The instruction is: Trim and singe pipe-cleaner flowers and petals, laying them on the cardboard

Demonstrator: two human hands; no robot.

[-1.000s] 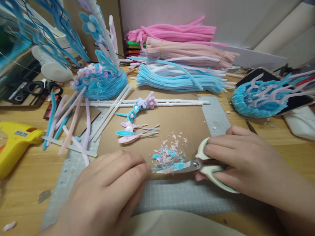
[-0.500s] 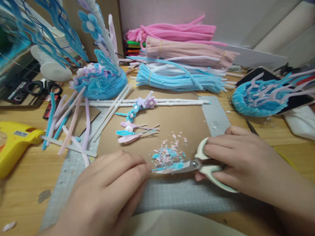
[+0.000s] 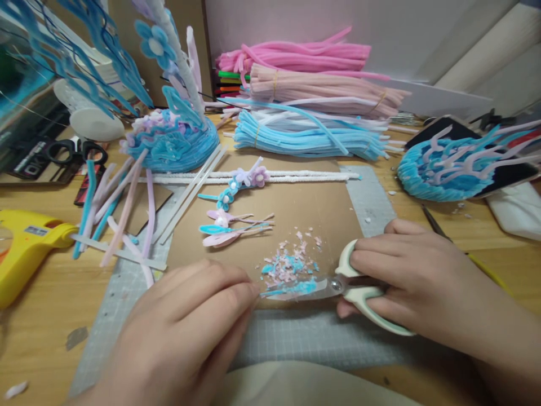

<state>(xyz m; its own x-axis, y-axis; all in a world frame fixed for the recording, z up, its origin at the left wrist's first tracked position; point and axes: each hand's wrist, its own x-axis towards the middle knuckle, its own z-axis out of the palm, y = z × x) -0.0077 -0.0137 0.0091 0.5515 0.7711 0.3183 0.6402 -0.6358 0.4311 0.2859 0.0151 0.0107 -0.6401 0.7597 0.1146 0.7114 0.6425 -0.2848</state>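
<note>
My right hand [image 3: 406,270] has its fingers through the pale green handles of a pair of scissors [image 3: 333,285], whose blades point left. Closed in a pinch, my left hand [image 3: 190,316] is at the blade tips. From its fingertips a thin blue pipe cleaner [image 3: 274,291] runs right along the blades; blue fuzz lies on the metal. Just beyond the blades, blue and pink fluff clippings [image 3: 291,262] are scattered on a brown cardboard sheet [image 3: 313,206]. Farther back on it lie pink and blue looped petals [image 3: 224,229] and a small flower piece [image 3: 236,185].
A yellow glue gun [image 3: 34,242] lies at left beside loose pipe cleaners [image 3: 122,208]. Bundles of pipe cleaners [image 3: 313,132] are stacked at the back. A blue fuzzy base with a stem [image 3: 177,149] stands back left, another blue fuzzy piece [image 3: 443,180] right. A grey cutting mat [image 3: 313,338] lies underneath.
My right hand and the scissors have shifted very slightly right and down. The left hand has hardly moved.
</note>
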